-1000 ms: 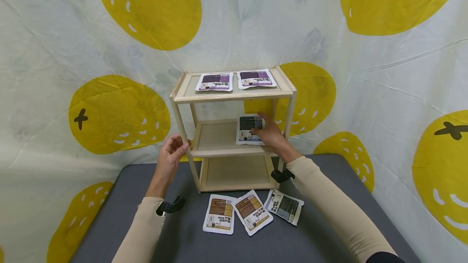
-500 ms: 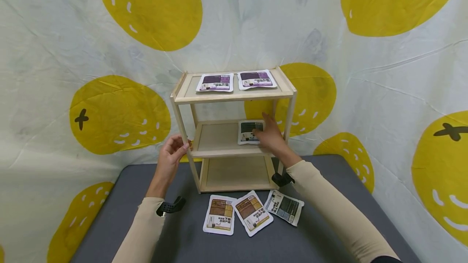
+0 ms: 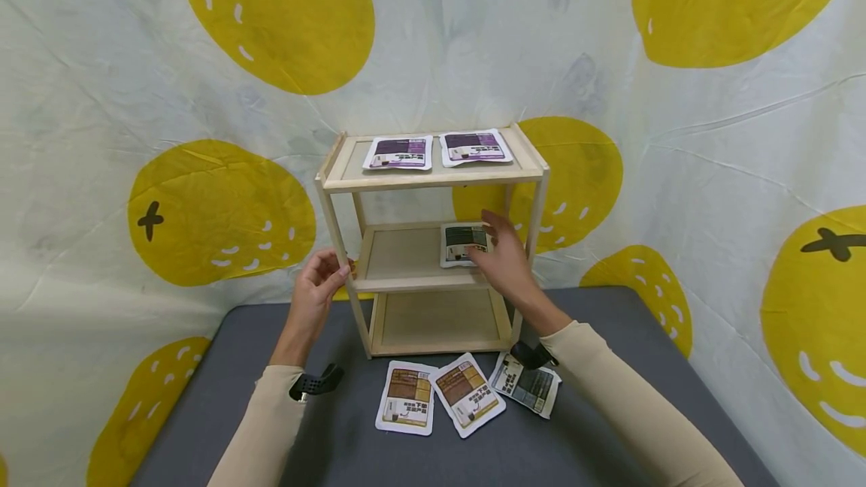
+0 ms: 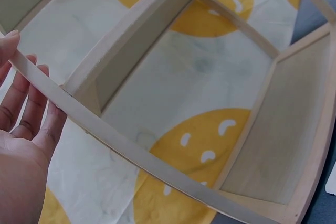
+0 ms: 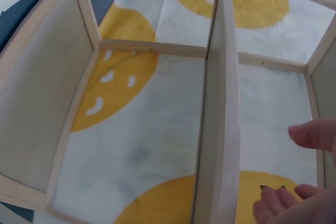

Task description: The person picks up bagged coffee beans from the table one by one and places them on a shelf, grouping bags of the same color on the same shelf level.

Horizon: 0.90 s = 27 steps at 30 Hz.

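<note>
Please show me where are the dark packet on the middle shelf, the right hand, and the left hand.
dark packet [image 3: 462,241]: head view, on its dark printed face.
right hand [image 3: 504,261]: head view, on the back of the hand.
left hand [image 3: 314,293]: head view, on the back of the hand, beside the rack's front post.

No legible text (packet [image 3: 464,244] print blurred)

Print on the dark packet [image 3: 463,243] too small – right edge behind right hand [image 3: 504,261]

Right hand [image 5: 310,182] fingertips, wooden shelf [image 5: 223,103], yellow-spotted cloth [image 5: 157,108]
</note>
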Available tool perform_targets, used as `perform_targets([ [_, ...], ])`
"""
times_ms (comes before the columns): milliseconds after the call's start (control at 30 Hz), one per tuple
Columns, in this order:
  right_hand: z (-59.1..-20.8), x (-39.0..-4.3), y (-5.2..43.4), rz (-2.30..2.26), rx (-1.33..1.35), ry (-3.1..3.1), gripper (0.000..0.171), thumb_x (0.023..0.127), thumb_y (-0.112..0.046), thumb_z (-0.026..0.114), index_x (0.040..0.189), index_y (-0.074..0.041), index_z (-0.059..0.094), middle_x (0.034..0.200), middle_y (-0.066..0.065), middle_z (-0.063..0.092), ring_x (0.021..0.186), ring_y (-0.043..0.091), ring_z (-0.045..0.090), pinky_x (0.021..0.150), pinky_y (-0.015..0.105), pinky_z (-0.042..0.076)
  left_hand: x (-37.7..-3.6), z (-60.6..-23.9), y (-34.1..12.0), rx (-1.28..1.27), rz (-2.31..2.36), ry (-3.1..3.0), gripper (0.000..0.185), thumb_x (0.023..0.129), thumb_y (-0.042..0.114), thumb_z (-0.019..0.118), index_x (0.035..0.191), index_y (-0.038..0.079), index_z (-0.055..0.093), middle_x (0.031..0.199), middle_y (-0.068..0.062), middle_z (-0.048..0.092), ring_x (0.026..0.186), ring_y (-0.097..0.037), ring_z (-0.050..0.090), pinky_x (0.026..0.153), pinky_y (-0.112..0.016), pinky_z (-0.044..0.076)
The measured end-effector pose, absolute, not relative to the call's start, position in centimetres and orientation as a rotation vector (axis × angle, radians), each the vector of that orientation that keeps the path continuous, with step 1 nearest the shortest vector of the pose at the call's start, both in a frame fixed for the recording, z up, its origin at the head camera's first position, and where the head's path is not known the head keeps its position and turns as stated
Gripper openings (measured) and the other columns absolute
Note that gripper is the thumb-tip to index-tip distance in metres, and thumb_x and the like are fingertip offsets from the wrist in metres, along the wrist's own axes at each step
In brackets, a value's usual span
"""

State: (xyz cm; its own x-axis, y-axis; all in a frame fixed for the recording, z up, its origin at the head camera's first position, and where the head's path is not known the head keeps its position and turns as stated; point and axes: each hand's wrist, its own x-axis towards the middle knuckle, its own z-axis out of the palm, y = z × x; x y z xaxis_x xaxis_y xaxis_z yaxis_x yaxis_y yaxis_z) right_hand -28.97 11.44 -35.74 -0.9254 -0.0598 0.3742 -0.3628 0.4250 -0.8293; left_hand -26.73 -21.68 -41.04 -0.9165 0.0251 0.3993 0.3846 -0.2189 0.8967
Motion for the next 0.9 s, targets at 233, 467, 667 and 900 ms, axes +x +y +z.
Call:
perform_targets([
  [233, -36.1, -27.2, 12.2, 1.630, 0.534, -2.314, 0.068, 0.091, -0.008, 0.075, 0.150, -0.004, 0.042, 0.144, 0.019, 0.052, 0.133, 0.036, 0.054, 0.113, 0.048, 0.041, -26.8, -41.1, -21.7, -0.489, -2.231, -1.792, 0.028, 0.099, 0.005, 0.063, 0.125, -0.001, 0.054, 0.106, -0.006, 0.063, 0.098, -0.024, 0.061, 0.087, -0.027, 0.056],
  [467, -36.5, -25.5, 13.3, 1.706, 0.655, -2.363, 0.054, 0.093, -0.017, 0.075, 0.141, -0.005, 0.053, 0.136, 0.020, 0.060, 0.122, 0.034, 0.062, 0.103, 0.047, 0.051, -26.7, -41.0, -21.7, -0.497, -2.236, -1.786, 0.028, 0.099, 0.003, 0.063, 0.125, -0.002, 0.054, 0.105, -0.005, 0.063, 0.097, -0.024, 0.061, 0.087, -0.028, 0.057],
  [667, -37.8, -24.7, 14.7, 1.727, 0.827, -2.438, 0.048, 0.093, -0.014, 0.075, 0.136, -0.001, 0.058, 0.131, 0.022, 0.063, 0.114, 0.036, 0.067, 0.090, 0.031, 0.057, -26.8, -41.1, -21.7, -0.491, -2.233, -1.786, 0.029, 0.099, 0.004, 0.063, 0.126, -0.002, 0.053, 0.107, -0.010, 0.062, 0.097, -0.024, 0.061, 0.087, -0.028, 0.056],
  [900, -39.9, -24.6, 16.4, 1.666, 1.034, -2.517, 0.045, 0.093, -0.012, 0.075, 0.134, -0.004, 0.060, 0.129, 0.015, 0.065, 0.115, 0.033, 0.066, 0.094, 0.042, 0.056, -26.8, -41.1, -21.7, -0.485, -2.218, -1.806, 0.030, 0.100, 0.005, 0.063, 0.127, -0.003, 0.052, 0.107, -0.009, 0.062, 0.098, -0.024, 0.061, 0.087, -0.029, 0.056],
])
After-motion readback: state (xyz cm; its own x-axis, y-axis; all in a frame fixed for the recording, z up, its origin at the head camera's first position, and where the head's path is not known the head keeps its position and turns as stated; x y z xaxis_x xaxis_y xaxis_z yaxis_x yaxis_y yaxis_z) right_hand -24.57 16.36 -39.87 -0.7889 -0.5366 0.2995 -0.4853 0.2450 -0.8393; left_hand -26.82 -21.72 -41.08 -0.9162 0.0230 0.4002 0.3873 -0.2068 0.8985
